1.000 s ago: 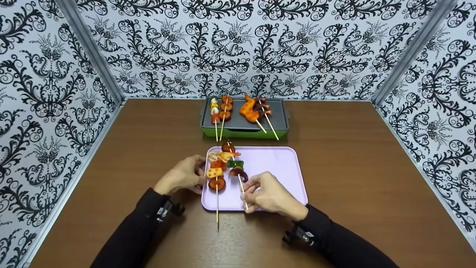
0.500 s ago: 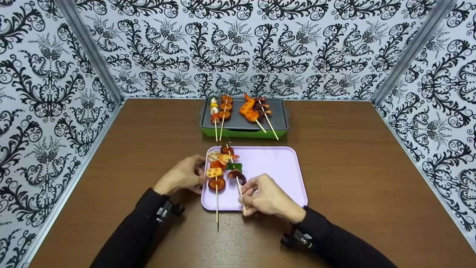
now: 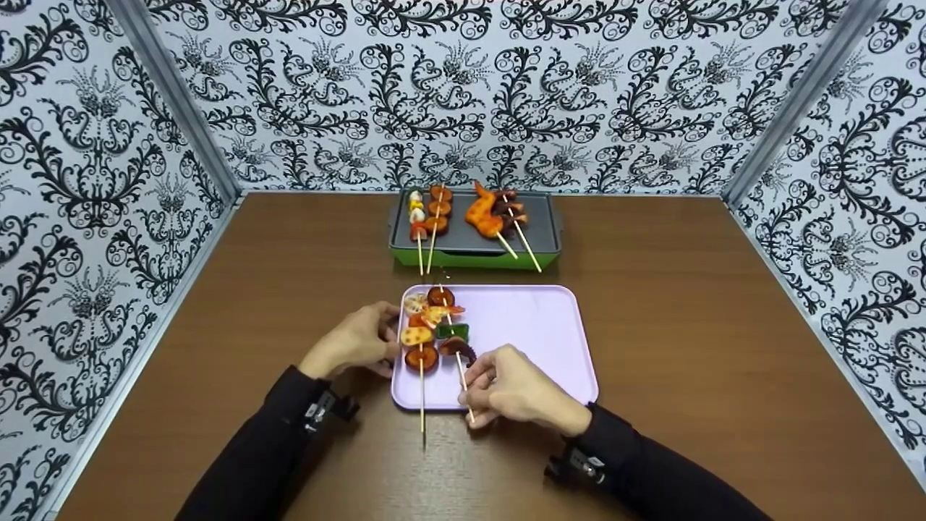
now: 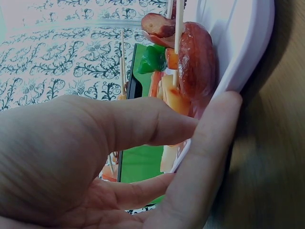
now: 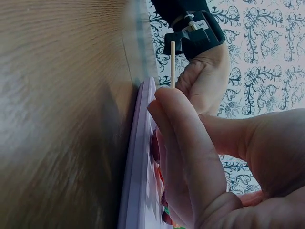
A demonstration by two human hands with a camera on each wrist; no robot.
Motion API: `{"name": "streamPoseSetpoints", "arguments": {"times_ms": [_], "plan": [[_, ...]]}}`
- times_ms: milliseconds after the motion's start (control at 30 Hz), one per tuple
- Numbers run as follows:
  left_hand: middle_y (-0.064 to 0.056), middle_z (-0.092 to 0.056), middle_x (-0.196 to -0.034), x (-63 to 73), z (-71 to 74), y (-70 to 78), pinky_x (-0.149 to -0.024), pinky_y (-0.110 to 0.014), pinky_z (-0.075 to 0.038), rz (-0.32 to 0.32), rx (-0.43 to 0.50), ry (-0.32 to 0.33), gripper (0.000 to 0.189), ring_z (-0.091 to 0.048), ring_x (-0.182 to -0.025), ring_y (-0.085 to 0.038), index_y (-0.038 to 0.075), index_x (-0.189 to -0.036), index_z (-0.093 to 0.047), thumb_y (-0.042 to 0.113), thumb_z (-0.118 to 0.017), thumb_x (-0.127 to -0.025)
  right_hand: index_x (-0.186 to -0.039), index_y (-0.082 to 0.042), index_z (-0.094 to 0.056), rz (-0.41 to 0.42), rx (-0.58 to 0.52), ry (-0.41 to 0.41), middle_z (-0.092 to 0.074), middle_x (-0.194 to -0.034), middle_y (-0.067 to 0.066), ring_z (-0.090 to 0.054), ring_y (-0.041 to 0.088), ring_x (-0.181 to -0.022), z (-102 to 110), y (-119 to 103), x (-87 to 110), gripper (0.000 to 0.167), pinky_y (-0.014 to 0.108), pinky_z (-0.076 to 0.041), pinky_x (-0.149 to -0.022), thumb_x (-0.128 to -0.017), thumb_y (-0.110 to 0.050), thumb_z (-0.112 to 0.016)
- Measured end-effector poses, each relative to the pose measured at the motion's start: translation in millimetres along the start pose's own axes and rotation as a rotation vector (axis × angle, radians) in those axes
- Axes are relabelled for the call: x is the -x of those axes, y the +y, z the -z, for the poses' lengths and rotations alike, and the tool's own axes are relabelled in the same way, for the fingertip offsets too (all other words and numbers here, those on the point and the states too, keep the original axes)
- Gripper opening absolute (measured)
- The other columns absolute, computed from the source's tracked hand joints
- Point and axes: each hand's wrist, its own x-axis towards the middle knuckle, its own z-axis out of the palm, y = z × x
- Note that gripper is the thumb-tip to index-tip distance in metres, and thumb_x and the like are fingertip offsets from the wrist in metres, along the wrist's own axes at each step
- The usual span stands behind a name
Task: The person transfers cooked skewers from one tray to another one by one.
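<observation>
My left hand (image 3: 358, 339) pinches the left rim of a lilac tray (image 3: 535, 325), thumb inside and a finger along the outer wall in the left wrist view. My right hand (image 3: 517, 387) holds a toy food skewer (image 3: 453, 346) by its stick, over the tray's front edge. This skewer carries a round brown slice, a shrimp, a green pepper and an octopus tentacle piece. Beside it at the tray's left lies another skewer (image 3: 421, 357), its bare stick jutting past the front rim. The held skewer's shrimp overlaps that one's upper pieces in the head view.
Behind the tray stands a toy grill (image 3: 470, 259) with a green base and grey plate. Two skewers (image 3: 438, 208) lie on its left and two more, one a chicken wing (image 3: 483, 213), on its right. Patterned walls enclose the brown table (image 3: 673, 304).
My right hand has moved slightly toward me and left, bringing the held skewer down closer alongside the other one. The left hand and the tray have stayed put.
</observation>
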Motion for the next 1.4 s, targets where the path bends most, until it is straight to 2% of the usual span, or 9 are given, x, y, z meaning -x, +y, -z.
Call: {"name": "streamPoseSetpoints", "arguments": {"times_ms": [233,600,1033,1400], "plan": [[-0.021,-0.064,-0.096,0.7,0.7,1.2,-0.060,-0.045,-0.066,-0.001,0.001,-0.006,0.071,-0.069,-0.073,-0.034,0.002,-0.147,-0.042,-0.010,-0.069,-0.083,-0.099,0.007,-0.065,-0.021,-0.010,-0.028,-0.070,-0.084,0.020,-0.071,0.026,-0.059,1,0,-2.8,0.025,0.043,-0.066,-0.061,-0.083,-0.002,-0.082],[-0.021,-0.063,-0.095,0.5,0.4,1.9,-0.059,-0.044,-0.066,-0.016,-0.006,-0.007,0.068,-0.069,-0.073,-0.034,0.001,-0.144,-0.044,-0.009,-0.070,-0.082,-0.099,-0.002,-0.074,0.023,0.109,-0.080,-0.073,-0.086,0.020,-0.073,0.027,-0.063,3,-1,-5.4,0.013,0.039,-0.065,-0.060,-0.090,-0.009,-0.077],[-0.022,-0.063,-0.095,-1.1,0.9,1.3,-0.059,-0.044,-0.066,-0.014,-0.001,-0.005,0.068,-0.069,-0.072,-0.034,0.001,-0.145,-0.043,-0.010,-0.069,-0.083,-0.108,0.002,-0.074,0.050,0.183,-0.104,-0.074,-0.085,0.020,-0.073,0.028,-0.063,6,-3,-4.6,0.020,0.039,-0.065,-0.059,-0.092,-0.011,-0.075],[-0.021,-0.063,-0.096,-0.8,0.5,-0.9,-0.060,-0.044,-0.066,0.000,0.009,-0.001,0.069,-0.069,-0.073,-0.034,0.002,-0.145,-0.043,-0.011,-0.070,-0.082,-0.111,0.001,-0.074,0.112,0.281,-0.075,-0.074,-0.082,0.017,-0.073,0.027,-0.062,16,-11,-2.9,0.023,0.035,-0.065,-0.057,-0.094,-0.015,-0.073]]}}
